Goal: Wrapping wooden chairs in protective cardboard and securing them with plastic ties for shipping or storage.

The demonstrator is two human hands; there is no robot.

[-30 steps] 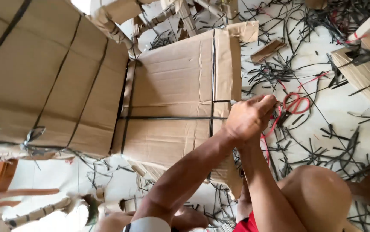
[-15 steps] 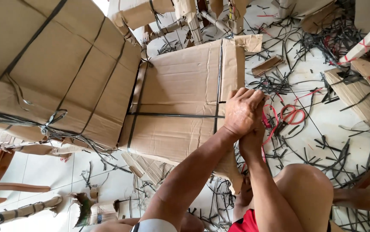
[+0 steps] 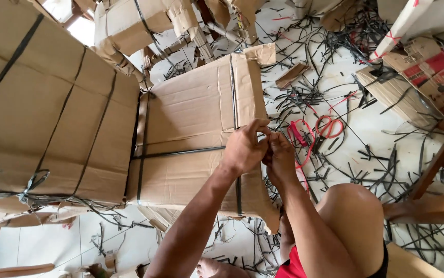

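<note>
Item one: our left hand (image 3: 243, 149), fingers curled and pinched together at the right edge of the cardboard-wrapped seat (image 3: 191, 134). It seems to grip the black strap (image 3: 233, 92) where that band crosses the cardboard, though the fingertips hide the exact hold.

Item two: our right hand (image 3: 279, 157), just beside the left and touching it, fingers bent inward toward the same spot. We cannot tell what it clamps, since the left hand covers its fingertips.

Item three: the cardboard-wrapped seat, lying flat in front of us, bound by one black strap running lengthwise near its right edge and a second strap (image 3: 180, 153) crossing it. The two bands meet close to our hands.

Item four: a larger cardboard-wrapped panel (image 3: 46, 113), to the left of the seat and touching it, also bound with black straps, which are knotted at its lower left.

Item five: red-handled scissors (image 3: 321, 128), on the floor just right of our hands, apart from them, with a red cord (image 3: 304, 154) looping beside.

Item six: the white floor (image 3: 376, 134), strewn with black strap offcuts (image 3: 314, 98).

Item seven: our bare knee (image 3: 350, 216), below the hands at lower right.

Item eight: flattened cardboard pieces (image 3: 412, 77), far right, well apart from our hands.
</note>
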